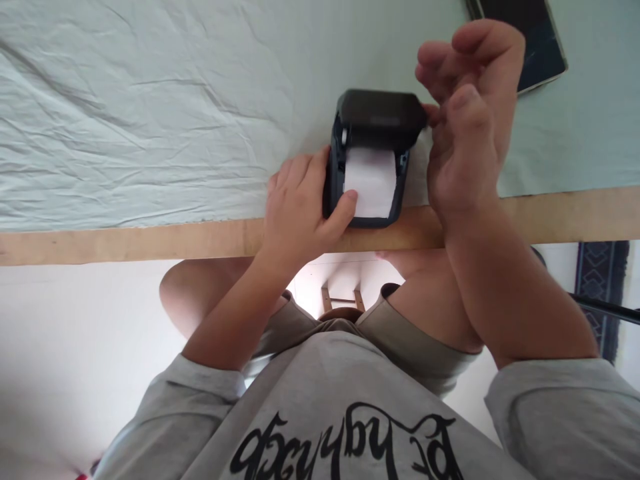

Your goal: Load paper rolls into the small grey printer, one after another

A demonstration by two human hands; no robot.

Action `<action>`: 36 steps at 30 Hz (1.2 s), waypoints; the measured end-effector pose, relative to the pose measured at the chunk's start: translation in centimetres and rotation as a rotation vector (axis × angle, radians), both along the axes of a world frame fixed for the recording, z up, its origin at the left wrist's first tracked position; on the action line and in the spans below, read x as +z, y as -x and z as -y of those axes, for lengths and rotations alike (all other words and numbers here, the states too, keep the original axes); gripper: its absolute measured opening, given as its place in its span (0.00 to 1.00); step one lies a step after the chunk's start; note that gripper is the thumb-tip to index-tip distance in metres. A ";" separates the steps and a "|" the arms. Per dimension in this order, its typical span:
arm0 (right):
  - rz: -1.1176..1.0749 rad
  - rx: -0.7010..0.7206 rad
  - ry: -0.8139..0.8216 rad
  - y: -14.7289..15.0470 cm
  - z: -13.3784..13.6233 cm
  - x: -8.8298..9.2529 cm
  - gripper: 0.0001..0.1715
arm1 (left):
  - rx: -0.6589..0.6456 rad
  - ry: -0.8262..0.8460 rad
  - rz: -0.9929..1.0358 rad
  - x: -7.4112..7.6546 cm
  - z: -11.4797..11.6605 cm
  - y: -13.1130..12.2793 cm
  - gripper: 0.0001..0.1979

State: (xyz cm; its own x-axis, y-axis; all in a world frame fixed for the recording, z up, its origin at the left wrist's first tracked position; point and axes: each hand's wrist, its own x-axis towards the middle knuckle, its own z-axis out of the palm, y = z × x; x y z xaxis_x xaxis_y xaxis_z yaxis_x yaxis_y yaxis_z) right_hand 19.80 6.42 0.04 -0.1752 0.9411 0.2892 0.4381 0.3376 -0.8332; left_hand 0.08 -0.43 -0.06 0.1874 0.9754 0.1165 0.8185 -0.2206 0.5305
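Note:
A small black label printer [373, 123] lies on the pale green cloth near the table's front edge. Its lid is swung open and a white paper roll [370, 181] shows inside. My left hand [300, 207] is wrapped round the printer's left side, with the thumb resting on the roll. My right hand [467, 127] is raised at the printer's right side with its fingers curled. One fingertip touches the right edge of the open lid.
A dark phone or tablet [533, 37] lies at the far right of the cloth [150, 113]. The wooden table edge [125, 241] runs across the view. Below it are my knees, grey shirt and a stool; a dark patterned rug [597, 280] is at right.

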 end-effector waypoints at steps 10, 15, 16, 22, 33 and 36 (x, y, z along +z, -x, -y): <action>-0.062 0.157 -0.081 -0.7 0.1 -0.8 0.16 | -0.001 0.031 0.034 0.0 -0.2 0.0 0.30; 0.041 0.223 -0.065 -1.3 -0.4 -0.8 0.17 | 0.000 0.014 0.040 0.0 -0.2 -0.1 0.29; 0.048 0.238 -0.049 -1.4 -0.5 -0.8 0.17 | -0.001 0.015 0.041 -0.1 -0.2 -0.1 0.29; 0.030 0.277 -0.011 -1.4 -0.8 -0.5 0.21 | -0.012 0.007 0.051 -0.2 -0.4 0.1 0.35; 0.001 0.311 -0.107 -1.2 -0.9 -0.8 0.20 | -0.075 -0.058 0.061 -0.2 0.0 0.4 0.38; 0.006 0.322 -0.125 -1.3 -0.9 -0.7 0.23 | -0.069 -0.084 0.080 -0.4 -0.1 0.3 0.36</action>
State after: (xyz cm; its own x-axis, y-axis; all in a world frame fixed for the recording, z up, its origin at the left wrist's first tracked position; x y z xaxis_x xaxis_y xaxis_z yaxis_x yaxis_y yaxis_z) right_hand 21.06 7.33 -0.69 -0.4591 0.7947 0.3971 0.2971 0.5586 -0.7744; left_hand -0.24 -0.35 -0.44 0.2405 0.9466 0.2147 0.7557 -0.3214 0.5707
